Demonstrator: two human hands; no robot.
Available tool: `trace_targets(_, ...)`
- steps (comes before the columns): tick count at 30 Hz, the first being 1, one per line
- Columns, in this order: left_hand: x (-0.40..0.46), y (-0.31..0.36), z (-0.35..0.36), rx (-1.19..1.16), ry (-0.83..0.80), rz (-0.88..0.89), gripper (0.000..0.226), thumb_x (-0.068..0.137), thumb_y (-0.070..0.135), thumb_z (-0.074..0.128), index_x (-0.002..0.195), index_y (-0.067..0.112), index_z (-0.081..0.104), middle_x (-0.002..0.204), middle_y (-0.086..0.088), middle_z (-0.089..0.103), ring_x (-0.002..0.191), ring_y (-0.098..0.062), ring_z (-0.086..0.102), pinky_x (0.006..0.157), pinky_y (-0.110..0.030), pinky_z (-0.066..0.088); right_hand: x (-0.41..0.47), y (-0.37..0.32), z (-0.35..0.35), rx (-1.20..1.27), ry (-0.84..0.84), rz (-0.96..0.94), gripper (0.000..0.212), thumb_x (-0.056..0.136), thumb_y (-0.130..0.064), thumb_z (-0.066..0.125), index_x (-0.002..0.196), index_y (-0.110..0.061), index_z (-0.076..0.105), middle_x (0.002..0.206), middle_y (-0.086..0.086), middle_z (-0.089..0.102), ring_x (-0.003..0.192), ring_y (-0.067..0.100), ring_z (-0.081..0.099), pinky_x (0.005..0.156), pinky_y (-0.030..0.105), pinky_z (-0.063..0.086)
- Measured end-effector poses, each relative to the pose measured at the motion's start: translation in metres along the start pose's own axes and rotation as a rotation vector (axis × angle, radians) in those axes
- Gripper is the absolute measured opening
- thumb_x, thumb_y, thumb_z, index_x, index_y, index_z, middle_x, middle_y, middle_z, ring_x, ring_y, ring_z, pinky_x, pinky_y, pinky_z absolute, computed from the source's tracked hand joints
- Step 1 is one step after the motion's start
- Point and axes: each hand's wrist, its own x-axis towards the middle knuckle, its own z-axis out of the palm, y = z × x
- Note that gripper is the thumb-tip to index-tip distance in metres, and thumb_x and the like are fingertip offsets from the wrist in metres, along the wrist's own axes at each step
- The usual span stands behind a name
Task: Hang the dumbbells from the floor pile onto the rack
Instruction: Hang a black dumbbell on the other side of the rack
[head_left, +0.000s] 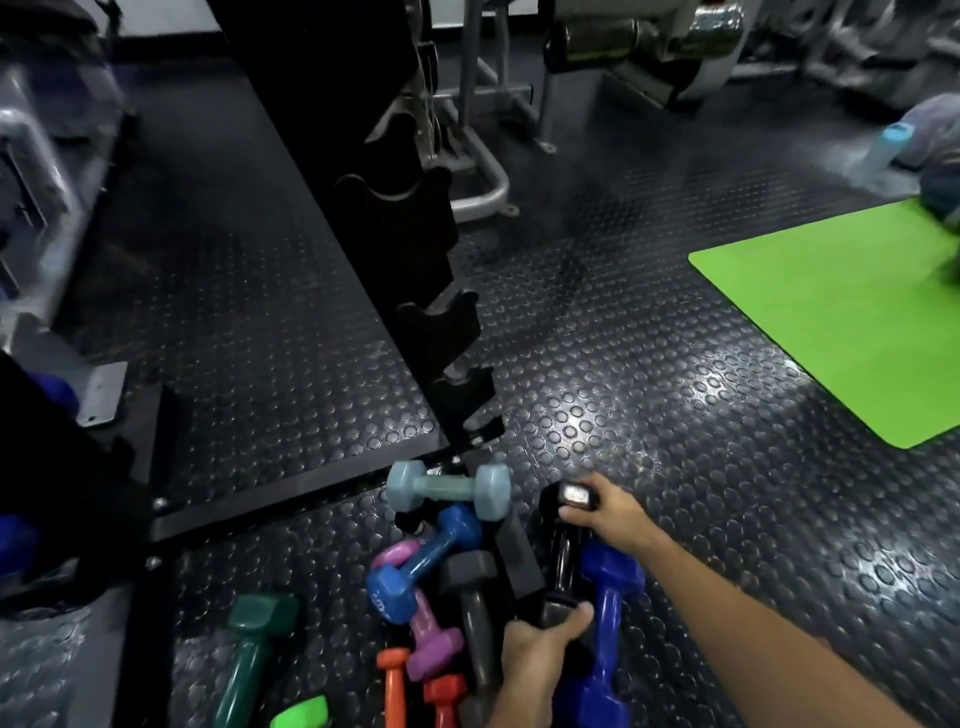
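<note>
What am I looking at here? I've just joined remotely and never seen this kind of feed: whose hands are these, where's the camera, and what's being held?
There is no machine: a person wears one wide-angle camera on the head, looking down at their own bare hands. The left hand and right hand each grip one end of a black dumbbell, which is in the floor pile. Around it lie a light blue dumbbell, a blue one, a purple one, a dark blue one, a dark green one and orange ones. The tall black rack with empty cradles stands just behind. A green mat lies to the right.
</note>
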Motion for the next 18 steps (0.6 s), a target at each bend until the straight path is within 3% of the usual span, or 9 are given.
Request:
trace_targets(3, 0.015, -0.007, 0.0, -0.042, 0.028, 0.017, 0.078, 0.025, 0.041, 0.103, 0.089, 0.006, 0.076, 0.074, -0.002, 0.078, 0.073, -0.019, 0.076, 0.078, -0.035, 0.062, 0.008, 0.01, 0.002, 0.047, 0.06, -0.014, 0.043, 0.079, -0.022, 0.088, 0.116, -0.02, 0.065, 0.103, -0.007, 0.076, 0.095, 0.009, 0.072, 0.099, 0.042, 0.055)
trace_targets(7, 0.011, -0.004, -0.001, -0.112, 0.042, 0.095, 0.094, 0.021, 0.041, 0.104, 0.1, 0.009, 0.065, 0.089, -0.003, 0.079, 0.08, -0.016, 0.077, 0.087, -0.041, 0.06, 0.003, 0.016, -0.003, 0.053, 0.155, -0.022, 0.044, 0.075, -0.032, 0.09, 0.112, -0.024, 0.068, 0.094, -0.011, 0.076, 0.089, 0.005, 0.071, 0.088, 0.032, 0.054)
trace_targets(10, 0.001, 0.011, -0.001, -0.155, 0.007, 0.092, 0.068, 0.049, 0.019, 0.102, 0.103, 0.005, 0.064, 0.09, -0.008, 0.077, 0.08, -0.019, 0.076, 0.086, -0.041, 0.06, -0.008, 0.015, -0.006, 0.101, 0.282, -0.025, 0.05, 0.073, -0.043, 0.09, 0.116, -0.027, 0.071, 0.095, -0.013, 0.076, 0.09, 0.005, 0.071, 0.088, 0.033, 0.055)
trace_targets(14, 0.005, 0.02, 0.0, -0.263, -0.004, 0.104, 0.072, 0.045, 0.036, 0.1, 0.106, 0.015, 0.068, 0.096, -0.005, 0.078, 0.089, -0.025, 0.075, 0.086, -0.049, 0.06, -0.027, 0.001, -0.014, 0.403, 0.42, -0.003, 0.058, 0.079, -0.034, 0.087, 0.131, -0.024, 0.064, 0.115, 0.0, 0.072, 0.102, 0.019, 0.071, 0.099, 0.041, 0.056)
trace_targets(16, 0.003, 0.026, 0.004, -0.315, -0.008, 0.12, 0.066, 0.053, 0.033, 0.099, 0.108, 0.015, 0.067, 0.096, -0.005, 0.079, 0.09, -0.028, 0.076, 0.081, -0.051, 0.061, -0.035, -0.009, -0.014, 0.749, 0.337, 0.135, 0.06, 0.083, -0.028, 0.084, 0.135, -0.016, 0.057, 0.117, 0.01, 0.07, 0.103, 0.028, 0.072, 0.096, 0.041, 0.057)
trace_targets(18, 0.0, 0.036, 0.014, -0.365, 0.013, 0.158, 0.062, 0.058, 0.027, 0.097, 0.109, 0.012, 0.066, 0.094, -0.007, 0.079, 0.088, -0.03, 0.076, 0.074, -0.048, 0.062, -0.034, -0.023, -0.007, 0.952, 0.114, 0.289, 0.048, 0.087, -0.029, 0.079, 0.125, -0.005, 0.063, 0.106, 0.017, 0.072, 0.089, 0.03, 0.073, 0.082, 0.038, 0.062)
